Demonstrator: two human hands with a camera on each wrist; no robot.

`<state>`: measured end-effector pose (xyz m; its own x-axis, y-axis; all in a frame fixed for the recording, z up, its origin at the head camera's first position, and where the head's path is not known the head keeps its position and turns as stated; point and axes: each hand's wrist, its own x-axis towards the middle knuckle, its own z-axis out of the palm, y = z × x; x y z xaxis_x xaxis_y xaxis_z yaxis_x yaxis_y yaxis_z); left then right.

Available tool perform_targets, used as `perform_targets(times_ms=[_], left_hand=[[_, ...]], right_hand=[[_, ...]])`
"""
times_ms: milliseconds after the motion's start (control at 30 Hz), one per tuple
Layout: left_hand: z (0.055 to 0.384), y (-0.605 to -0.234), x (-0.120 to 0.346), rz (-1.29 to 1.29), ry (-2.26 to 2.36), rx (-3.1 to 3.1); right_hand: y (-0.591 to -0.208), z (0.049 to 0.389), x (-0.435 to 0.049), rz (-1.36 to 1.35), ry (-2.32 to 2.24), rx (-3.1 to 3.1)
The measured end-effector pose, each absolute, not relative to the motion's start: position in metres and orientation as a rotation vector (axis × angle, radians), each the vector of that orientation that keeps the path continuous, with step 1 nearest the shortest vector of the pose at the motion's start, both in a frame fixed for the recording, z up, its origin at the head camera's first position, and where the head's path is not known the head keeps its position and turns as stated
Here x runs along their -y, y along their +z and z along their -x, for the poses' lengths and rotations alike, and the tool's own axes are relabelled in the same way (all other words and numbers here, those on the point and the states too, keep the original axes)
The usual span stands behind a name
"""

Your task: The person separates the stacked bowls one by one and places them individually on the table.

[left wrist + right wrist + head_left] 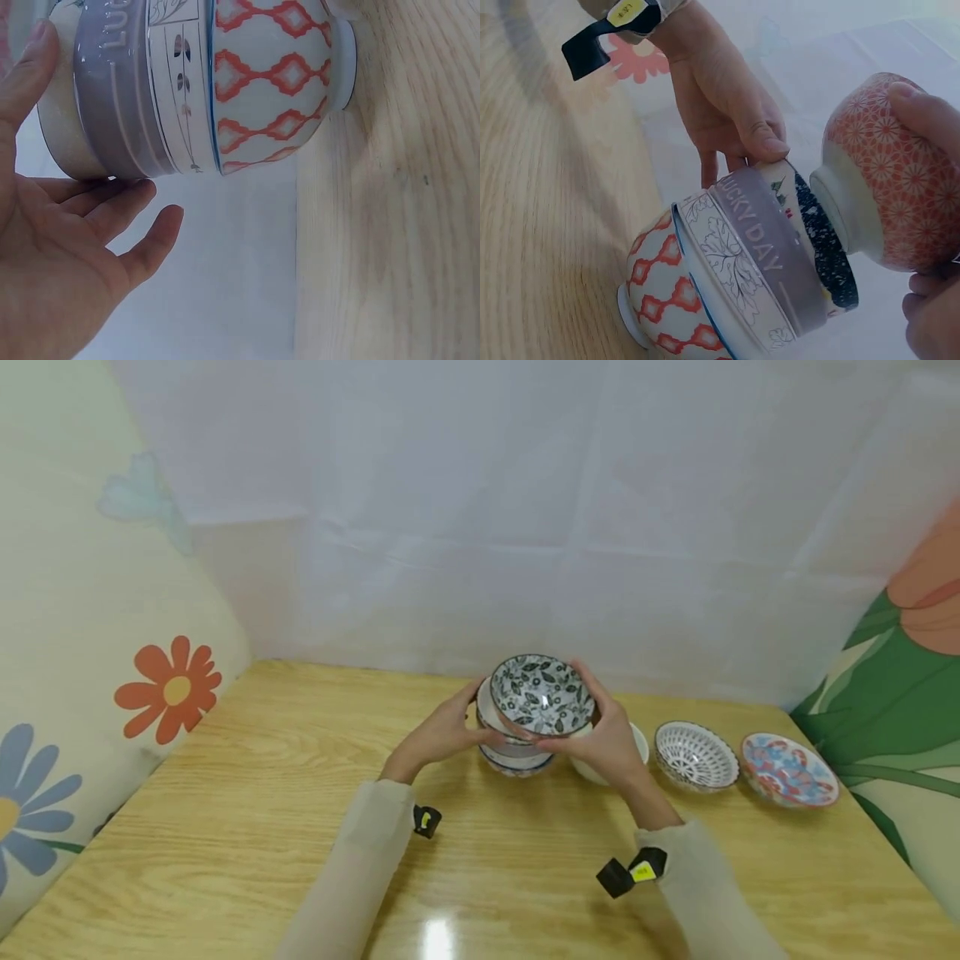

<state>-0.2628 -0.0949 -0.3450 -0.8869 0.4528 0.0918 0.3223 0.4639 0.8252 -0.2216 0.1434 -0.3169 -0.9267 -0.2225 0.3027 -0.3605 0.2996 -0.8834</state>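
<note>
My right hand (615, 743) grips a bowl (543, 693) with black leaves inside and a red flower pattern (885, 180) outside. Its foot is tilted close over the top of a bowl stack. My left hand (446, 727) holds the upper part of that stack, thumb at the rim and fingers against the far side. From the bottom up, the stack has a red-diamond bowl (274, 82), a white bowl with grey leaf drawings (735, 251), a grey-purple "LUCKY DAY" bowl (761, 240) and a bowl with a dark speckled band (829, 247).
Right of the stack, a white bowl (641, 750) is partly hidden by my right hand. Farther right stand a black-and-white patterned bowl (696, 757) and a blue-and-red flowered bowl (789, 770). A white cloth (450, 568) hangs behind the wooden table (300, 760).
</note>
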Motion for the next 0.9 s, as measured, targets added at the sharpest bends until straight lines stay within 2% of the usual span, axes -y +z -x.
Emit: perform_targets(times_ms=[400, 900], left_hand=[[0.263, -0.348, 0.099, -0.698, 1.384, -2.576], [0.266, -0.347, 0.095, -0.707, 1.385, -2.603]], right_hand=[[-0.326, 0.190, -0.157, -0.656, 1.874, 2.247], [-0.361, 0.157, -0.169, -0.978, 1.909, 2.153]])
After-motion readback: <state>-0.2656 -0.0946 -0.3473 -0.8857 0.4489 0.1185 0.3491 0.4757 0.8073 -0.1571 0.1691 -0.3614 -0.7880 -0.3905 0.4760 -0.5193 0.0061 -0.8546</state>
